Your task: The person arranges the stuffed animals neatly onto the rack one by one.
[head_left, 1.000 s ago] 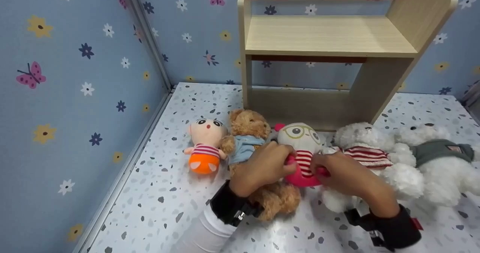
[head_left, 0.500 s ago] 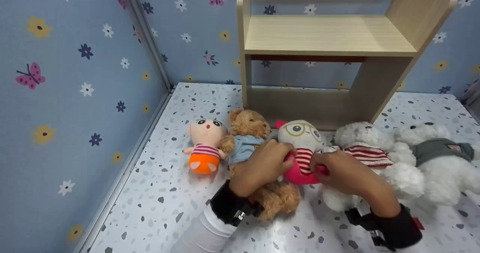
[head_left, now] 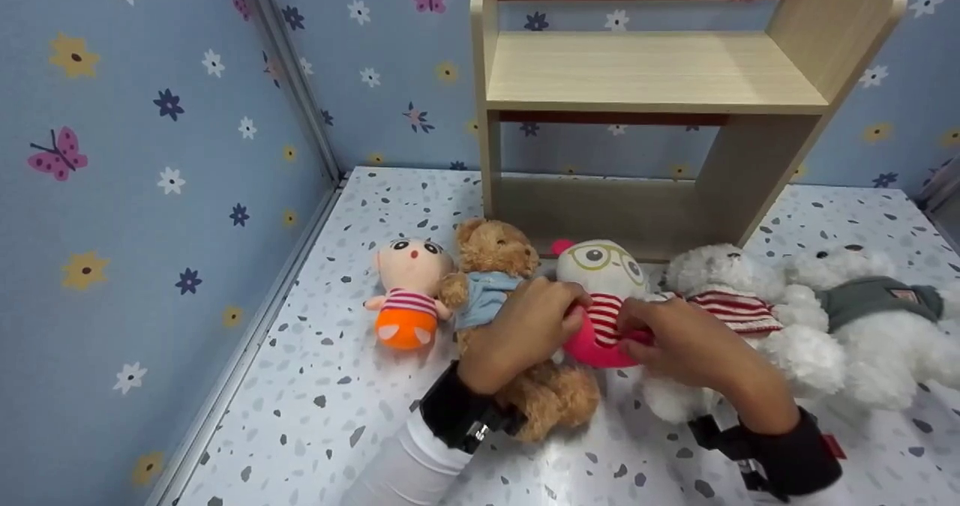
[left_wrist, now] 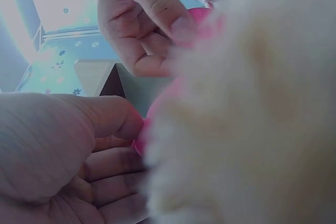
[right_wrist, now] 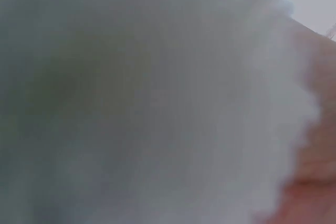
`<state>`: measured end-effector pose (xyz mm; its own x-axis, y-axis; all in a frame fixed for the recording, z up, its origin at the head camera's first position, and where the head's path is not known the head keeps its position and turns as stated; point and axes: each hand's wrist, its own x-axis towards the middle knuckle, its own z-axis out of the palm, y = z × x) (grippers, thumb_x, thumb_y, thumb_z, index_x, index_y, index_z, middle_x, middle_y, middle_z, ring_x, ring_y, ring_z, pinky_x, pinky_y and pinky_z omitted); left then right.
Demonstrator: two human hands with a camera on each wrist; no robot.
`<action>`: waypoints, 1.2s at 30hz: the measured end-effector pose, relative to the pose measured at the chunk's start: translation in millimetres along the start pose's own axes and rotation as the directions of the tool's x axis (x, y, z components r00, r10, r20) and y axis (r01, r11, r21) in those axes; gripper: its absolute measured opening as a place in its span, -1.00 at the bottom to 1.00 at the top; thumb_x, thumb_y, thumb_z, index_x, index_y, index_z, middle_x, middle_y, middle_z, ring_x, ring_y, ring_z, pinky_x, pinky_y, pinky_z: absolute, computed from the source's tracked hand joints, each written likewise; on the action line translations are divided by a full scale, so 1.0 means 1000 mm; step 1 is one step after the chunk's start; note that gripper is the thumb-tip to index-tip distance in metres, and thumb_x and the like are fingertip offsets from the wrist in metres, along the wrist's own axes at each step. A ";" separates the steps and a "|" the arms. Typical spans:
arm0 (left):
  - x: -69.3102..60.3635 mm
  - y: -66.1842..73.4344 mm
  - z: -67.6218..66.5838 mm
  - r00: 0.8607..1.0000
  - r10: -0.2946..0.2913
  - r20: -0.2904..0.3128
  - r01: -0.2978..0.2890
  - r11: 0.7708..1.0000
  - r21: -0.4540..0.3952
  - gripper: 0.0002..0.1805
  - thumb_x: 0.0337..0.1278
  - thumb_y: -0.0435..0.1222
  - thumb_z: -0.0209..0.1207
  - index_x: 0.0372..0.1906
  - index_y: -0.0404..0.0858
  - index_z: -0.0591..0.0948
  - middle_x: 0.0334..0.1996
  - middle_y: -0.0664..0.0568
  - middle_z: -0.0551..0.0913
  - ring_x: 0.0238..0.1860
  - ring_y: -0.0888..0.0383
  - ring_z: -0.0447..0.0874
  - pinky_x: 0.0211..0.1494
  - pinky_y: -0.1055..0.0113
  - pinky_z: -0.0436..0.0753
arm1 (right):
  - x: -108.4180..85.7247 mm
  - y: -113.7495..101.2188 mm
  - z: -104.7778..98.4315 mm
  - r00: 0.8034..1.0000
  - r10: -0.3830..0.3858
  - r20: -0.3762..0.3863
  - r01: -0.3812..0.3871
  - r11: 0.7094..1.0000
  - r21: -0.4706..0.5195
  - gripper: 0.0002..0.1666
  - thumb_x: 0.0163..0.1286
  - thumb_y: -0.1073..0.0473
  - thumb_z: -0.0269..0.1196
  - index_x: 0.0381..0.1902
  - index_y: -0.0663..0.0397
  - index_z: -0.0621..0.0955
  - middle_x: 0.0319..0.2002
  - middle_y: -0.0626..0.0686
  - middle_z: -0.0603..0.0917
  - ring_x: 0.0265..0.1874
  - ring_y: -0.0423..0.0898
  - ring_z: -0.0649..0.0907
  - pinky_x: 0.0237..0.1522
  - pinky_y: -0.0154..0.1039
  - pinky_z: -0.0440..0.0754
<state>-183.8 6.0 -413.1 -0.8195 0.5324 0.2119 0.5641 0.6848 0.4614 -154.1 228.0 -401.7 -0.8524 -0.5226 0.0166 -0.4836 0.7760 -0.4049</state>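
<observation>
A plush doll (head_left: 600, 273) with yellow-green glasses, a red-and-white striped top and a pink lower body lies face up between my hands. Its pink left side is pinched by my left hand (head_left: 521, 333), whose wrist passes over a brown teddy bear (head_left: 499, 247) in a blue shirt. On the opposite side, my right hand (head_left: 690, 345) pinches the doll's pink part. The left wrist view shows thumb and fingers on the pink fabric (left_wrist: 140, 140), with blurred pale fur covering the right half. Blurred grey-white fills most of the right wrist view.
A doll in orange shorts (head_left: 409, 296) lies at the left. Two white plush bears, one in a striped shirt (head_left: 735, 309) and one in a grey-green shirt (head_left: 877, 303), lie at the right. Behind stands a two-tier wooden shelf (head_left: 652, 71). A flowered wall (head_left: 172, 229) bounds the left.
The doll with glasses has shifted slightly towards the shelf. My hands stay at its two sides, with the right fingers moving a little. The other plush toys lie as before.
</observation>
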 end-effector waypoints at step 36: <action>-0.001 0.003 -0.008 0.991 -0.057 -0.120 0.040 0.989 -0.142 -0.75 0.36 -0.35 0.13 -0.01 -0.20 0.76 -0.12 0.03 0.82 -0.46 0.29 0.56 -0.45 0.56 0.47 | -0.008 0.001 -0.012 0.979 0.202 -0.017 -0.202 0.979 0.031 -0.09 0.29 -0.26 0.41 0.38 0.14 0.41 0.17 0.21 0.59 0.09 0.11 0.66 0.07 0.14 0.66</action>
<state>-182.3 3.7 -405.3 -0.8566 0.4288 0.2870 0.5109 0.6278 0.5873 -150.1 237.7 -391.3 -0.9359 -0.3486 -0.0502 -0.2953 0.8543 -0.4278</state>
